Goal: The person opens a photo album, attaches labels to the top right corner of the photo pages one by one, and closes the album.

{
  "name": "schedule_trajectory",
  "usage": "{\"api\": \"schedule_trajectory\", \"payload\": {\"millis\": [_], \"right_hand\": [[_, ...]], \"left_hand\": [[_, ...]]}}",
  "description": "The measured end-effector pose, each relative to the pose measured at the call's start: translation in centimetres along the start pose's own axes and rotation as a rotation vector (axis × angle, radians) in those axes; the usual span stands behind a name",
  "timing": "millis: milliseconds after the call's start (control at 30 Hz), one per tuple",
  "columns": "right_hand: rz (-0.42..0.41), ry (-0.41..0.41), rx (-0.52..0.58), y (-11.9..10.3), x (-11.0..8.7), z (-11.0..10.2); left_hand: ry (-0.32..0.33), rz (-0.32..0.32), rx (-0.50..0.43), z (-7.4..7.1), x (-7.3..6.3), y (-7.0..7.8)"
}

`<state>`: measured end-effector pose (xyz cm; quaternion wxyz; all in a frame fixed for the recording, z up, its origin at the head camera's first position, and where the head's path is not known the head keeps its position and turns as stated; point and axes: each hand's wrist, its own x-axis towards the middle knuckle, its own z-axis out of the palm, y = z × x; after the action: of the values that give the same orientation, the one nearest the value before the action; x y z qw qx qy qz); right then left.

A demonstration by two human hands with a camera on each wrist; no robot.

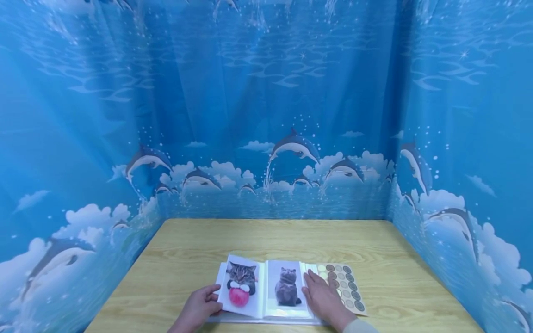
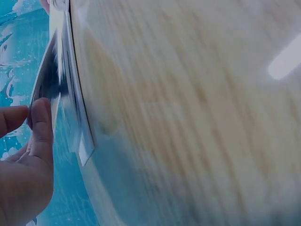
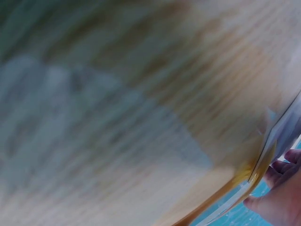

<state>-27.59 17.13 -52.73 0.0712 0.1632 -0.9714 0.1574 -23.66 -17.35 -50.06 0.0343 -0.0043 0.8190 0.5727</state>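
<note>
A photo album [image 1: 263, 296] lies spread on the table. Its left page [image 1: 226, 303] is raised and tilted, showing a tabby cat with a pink ball; the right page [image 1: 271, 307] shows a grey cat sitting up. My left hand [image 1: 198, 306] pinches the outer edge of the left page between thumb and fingers, clearly so in the left wrist view, where the hand [image 2: 30, 160] is at the far left. With fingers extended, my right hand [image 1: 325, 296] rests on the album's right edge. In the right wrist view only part of that hand [image 3: 282, 193] shows.
A sheet with rows of round, coin-like discs [image 1: 350, 289] lies on the right of the album, partly covered by my right hand. The wood-grain table [image 1: 266, 238] extends behind the album. Blue dolphin-print curtains [image 1: 233, 120] enclose the back and both sides.
</note>
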Motion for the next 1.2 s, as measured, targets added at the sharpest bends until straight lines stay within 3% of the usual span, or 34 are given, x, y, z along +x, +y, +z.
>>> {"api": "schedule_trajectory", "payload": {"millis": [133,300,400,667,767,867,1067,1200], "right_hand": [[-0.004,0.006,-0.001,0.0,0.0,0.0],[0.000,0.008,0.002,0.1,0.0,0.1],[0.004,0.004,0.001,0.0,0.0,0.1],[-0.001,0.007,0.006,0.0,0.0,0.0],[-0.005,0.011,0.005,0.0,0.0,0.0],[-0.007,0.017,0.003,0.1,0.0,-0.1],[-0.010,0.033,-0.005,0.0,0.0,-0.2],[-0.016,0.057,-0.018,0.1,-0.1,-0.3]], "left_hand": [[0.023,-0.036,0.093,-0.1,0.0,0.0],[0.060,-0.010,0.175,-0.2,0.0,-0.3],[0.089,-0.031,0.222,-0.3,0.2,-0.8],[0.147,-0.114,0.304,-0.4,0.7,-0.7],[0.153,-0.105,0.303,-0.2,0.8,-0.3],[0.158,-0.062,0.285,0.0,0.9,0.2],[0.165,0.138,0.251,0.7,1.0,1.3],[0.145,0.177,0.218,1.5,1.2,2.3]]}}
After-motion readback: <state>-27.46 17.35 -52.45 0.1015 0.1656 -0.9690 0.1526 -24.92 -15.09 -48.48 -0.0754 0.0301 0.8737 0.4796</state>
